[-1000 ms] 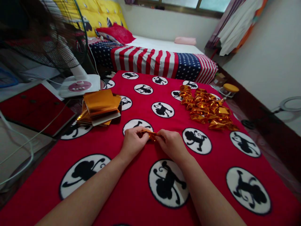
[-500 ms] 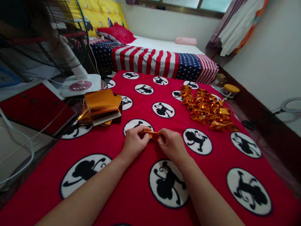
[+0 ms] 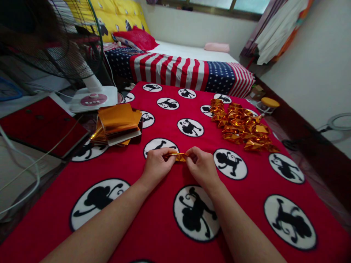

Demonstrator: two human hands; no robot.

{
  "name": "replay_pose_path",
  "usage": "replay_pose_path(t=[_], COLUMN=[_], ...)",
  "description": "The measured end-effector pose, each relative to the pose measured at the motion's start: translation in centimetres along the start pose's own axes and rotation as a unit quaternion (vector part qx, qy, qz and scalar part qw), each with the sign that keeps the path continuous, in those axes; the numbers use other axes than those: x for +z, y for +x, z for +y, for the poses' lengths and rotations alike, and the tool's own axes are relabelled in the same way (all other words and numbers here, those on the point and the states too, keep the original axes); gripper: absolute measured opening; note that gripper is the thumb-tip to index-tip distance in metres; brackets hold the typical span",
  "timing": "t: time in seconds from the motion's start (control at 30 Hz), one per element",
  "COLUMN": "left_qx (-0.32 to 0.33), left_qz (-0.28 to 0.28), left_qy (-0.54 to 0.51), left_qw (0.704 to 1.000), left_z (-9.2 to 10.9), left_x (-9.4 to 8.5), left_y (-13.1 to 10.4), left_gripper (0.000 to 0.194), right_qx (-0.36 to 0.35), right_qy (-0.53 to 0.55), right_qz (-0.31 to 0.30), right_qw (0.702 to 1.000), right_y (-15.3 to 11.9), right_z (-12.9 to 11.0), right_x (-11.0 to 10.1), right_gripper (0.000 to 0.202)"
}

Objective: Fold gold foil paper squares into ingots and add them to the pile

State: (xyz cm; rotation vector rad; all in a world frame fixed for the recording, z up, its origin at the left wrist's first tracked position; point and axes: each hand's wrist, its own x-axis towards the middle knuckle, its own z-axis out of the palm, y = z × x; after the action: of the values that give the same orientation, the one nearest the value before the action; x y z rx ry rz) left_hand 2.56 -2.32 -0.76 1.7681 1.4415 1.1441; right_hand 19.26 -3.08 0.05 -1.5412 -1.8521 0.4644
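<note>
A small folded piece of gold foil paper [image 3: 180,157] is stretched between my two hands, just above the red monkey-print cloth [image 3: 153,226]. My left hand [image 3: 159,162] pinches its left end between thumb and fingers. At the other end, my right hand [image 3: 201,164] grips the right tip in a pinch. Parts of the paper are hidden behind the fingers. To the left lies a stack of flat gold foil sheets [image 3: 117,120]. Several folded gold foil pieces [image 3: 241,126] sit in rows at the right, further from me.
A white-based fan [image 3: 94,98] stands at the left beside a dark red panel [image 3: 41,120]. Beyond the cloth is a bed with a stars-and-stripes cover [image 3: 175,71]. A yellow-topped stool [image 3: 270,102] is by the right wall.
The fingers of my right hand have shifted slightly up and right, and more of the foil's creased face shows between my hands. The stack and the folded pieces have not moved.
</note>
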Motion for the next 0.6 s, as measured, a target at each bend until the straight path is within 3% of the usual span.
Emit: replay_pose_path(t=[0.33,0.6], left_qx=[-0.017,-0.014], left_qz=[-0.005,-0.012], left_qy=[0.005,0.047], left_qw=[1.0,0.999], left_z=[-0.17,-0.24], left_x=[-0.08,-0.1], left_y=[0.13,0.13], left_gripper=[0.021,0.026], right_qx=[0.032,0.035], right_qy=[0.097,0.056], right_qz=[0.012,0.024], right_qw=[0.995,0.998], right_y=[0.09,0.07], right_z=[0.31,0.12], right_x=[0.15,-0.22], right_gripper=[0.006,0.012])
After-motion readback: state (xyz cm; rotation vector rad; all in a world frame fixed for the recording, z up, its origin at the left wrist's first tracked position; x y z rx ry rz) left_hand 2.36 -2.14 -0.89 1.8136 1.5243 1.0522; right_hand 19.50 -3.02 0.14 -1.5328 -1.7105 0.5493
